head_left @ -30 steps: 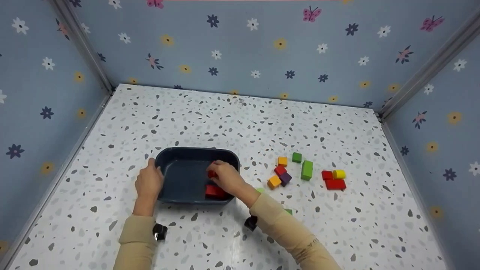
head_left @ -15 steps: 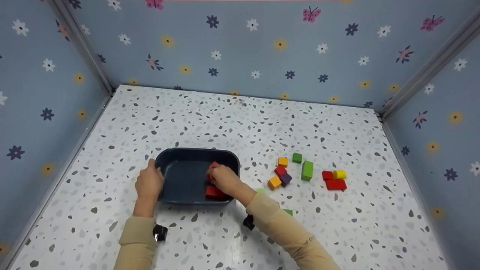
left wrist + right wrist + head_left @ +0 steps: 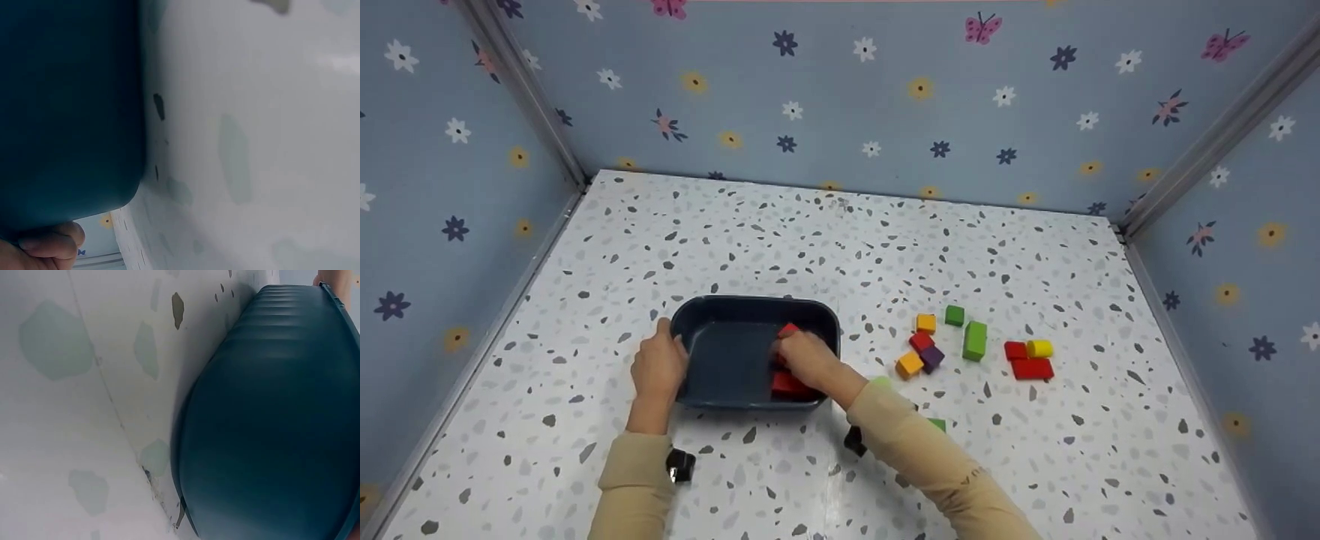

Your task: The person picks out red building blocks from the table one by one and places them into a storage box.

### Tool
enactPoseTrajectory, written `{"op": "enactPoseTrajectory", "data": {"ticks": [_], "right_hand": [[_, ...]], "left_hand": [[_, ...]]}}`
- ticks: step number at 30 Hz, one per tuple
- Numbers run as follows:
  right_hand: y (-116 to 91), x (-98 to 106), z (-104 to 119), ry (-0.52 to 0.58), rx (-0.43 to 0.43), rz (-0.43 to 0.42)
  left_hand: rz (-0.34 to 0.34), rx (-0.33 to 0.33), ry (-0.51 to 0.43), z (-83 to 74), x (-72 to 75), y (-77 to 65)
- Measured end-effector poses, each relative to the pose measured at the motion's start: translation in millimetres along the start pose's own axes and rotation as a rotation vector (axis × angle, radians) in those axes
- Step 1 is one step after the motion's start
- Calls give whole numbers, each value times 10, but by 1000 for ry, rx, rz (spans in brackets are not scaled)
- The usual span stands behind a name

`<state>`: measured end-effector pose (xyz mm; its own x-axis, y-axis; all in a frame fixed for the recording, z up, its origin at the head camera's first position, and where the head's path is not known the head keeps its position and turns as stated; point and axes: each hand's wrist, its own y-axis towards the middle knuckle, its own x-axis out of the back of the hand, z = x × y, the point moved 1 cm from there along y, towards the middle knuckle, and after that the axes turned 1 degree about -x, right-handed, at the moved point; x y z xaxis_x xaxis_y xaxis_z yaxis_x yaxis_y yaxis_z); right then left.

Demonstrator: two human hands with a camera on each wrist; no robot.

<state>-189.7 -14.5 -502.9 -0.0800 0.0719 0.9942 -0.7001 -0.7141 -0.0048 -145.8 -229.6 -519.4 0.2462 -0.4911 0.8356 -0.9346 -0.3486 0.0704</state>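
Head: I see the left hand (image 3: 658, 365) clamped on the left rim of the dark blue tray (image 3: 724, 364). Right hand (image 3: 812, 363) is down inside the tray's right end, fingers bent at a red block (image 3: 789, 328); can't tell if they pinch it. Another red block (image 3: 790, 386) lies in the tray just beside. Purple cube (image 3: 933, 359) and yellow cylinder (image 3: 1039, 348) sit right of the tray on the speckled table (image 3: 772, 247). Left wrist: I get curled fingers (image 3: 59, 243) at the tray's edge. Right wrist: tray's outer wall (image 3: 270, 427) fills my right side, can't read right-hand fingers here
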Motion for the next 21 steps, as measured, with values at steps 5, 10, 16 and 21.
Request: {"op": "enactPoseTrajectory", "data": {"ticks": [5, 10, 16, 21], "right_hand": [[12, -17, 10, -70, 20, 14], [22, -36, 25, -86, 9, 40], [16, -34, 27, -93, 18, 28], [-6, 7, 19, -91, 32, 11]], "left_hand": [[8, 5, -2, -6, 15, -2], [14, 8, 2, -8, 10, 0], [-15, -10, 2, -7, -5, -1], [-31, -17, 7, 0, -7, -7]]}}
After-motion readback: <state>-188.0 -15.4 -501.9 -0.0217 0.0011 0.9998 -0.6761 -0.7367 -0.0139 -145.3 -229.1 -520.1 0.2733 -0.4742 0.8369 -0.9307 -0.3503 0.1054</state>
